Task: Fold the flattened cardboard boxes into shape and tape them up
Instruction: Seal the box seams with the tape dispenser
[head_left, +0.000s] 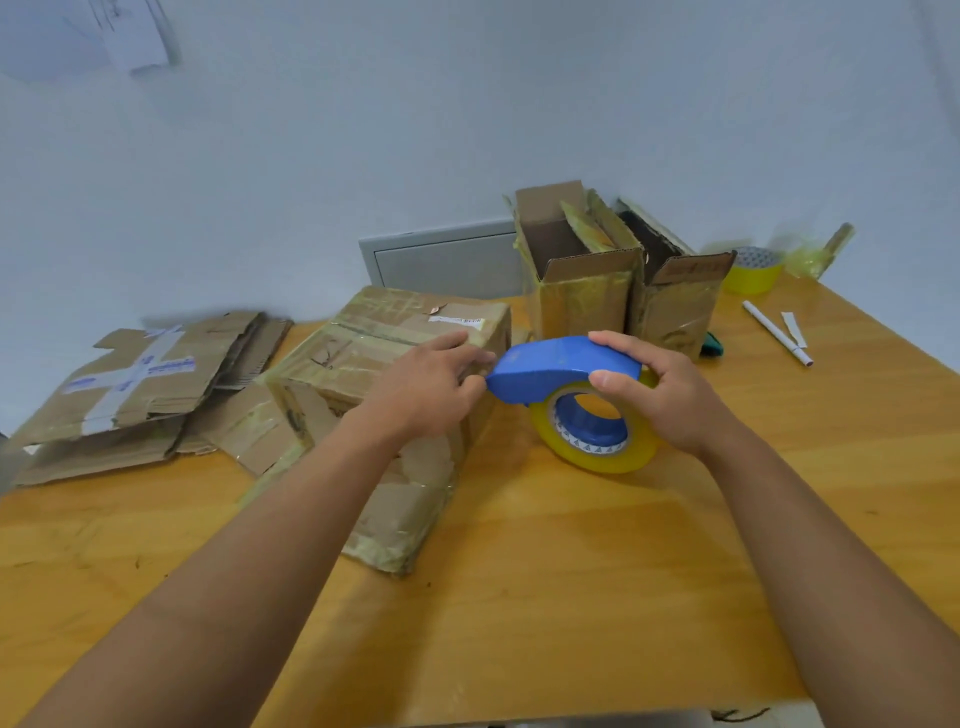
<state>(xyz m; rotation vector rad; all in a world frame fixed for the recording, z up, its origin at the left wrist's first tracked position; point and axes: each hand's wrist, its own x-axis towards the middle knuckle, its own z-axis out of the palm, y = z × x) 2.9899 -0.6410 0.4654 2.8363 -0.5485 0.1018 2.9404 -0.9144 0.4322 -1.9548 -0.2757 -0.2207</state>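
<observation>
Head view: the right hand (670, 395) grips the blue tape dispenser (561, 371), fingers curled over its top, thumb under, with the yellow tape roll (592, 441) hanging just above the wooden table (571, 571). At 9 o'clock of the dispenser, the left hand (431, 384) pinches at its front tip, right beside the folded cardboard box (384, 353) lying centre-table. Flattened boxes (140, 384) sit stacked at 9 o'clock of that. 2 open boxes (582, 291) stand at 12 o'clock; a spare tape roll (753, 273) and a pen (776, 332) lie at 2 o'clock.
</observation>
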